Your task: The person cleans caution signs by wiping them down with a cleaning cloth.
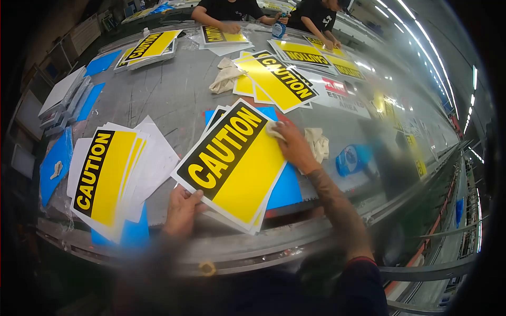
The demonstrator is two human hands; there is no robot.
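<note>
A yellow and black CAUTION sign [245, 163] lies tilted on other signs over a blue sheet [287, 187]. My left hand [183, 208] grips its lower left edge, thumb on top. On the sign's upper right part, my right hand [292, 142] presses a pale cloth [274, 130], fingers closed round it. A second whitish cloth [317, 144] lies just right of that hand. Further right is a blue bottle [352, 160]. To the left, a fanned stack of CAUTION signs [113, 174] rests on white sheets [155, 152].
More CAUTION signs [279, 81] lie ahead beside a crumpled cloth [226, 76]. Two people [226, 10] [316, 18] work across the table [184, 71]. White panels [63, 95] are stacked at the left, and a metal rail [284, 242] runs along the near edge.
</note>
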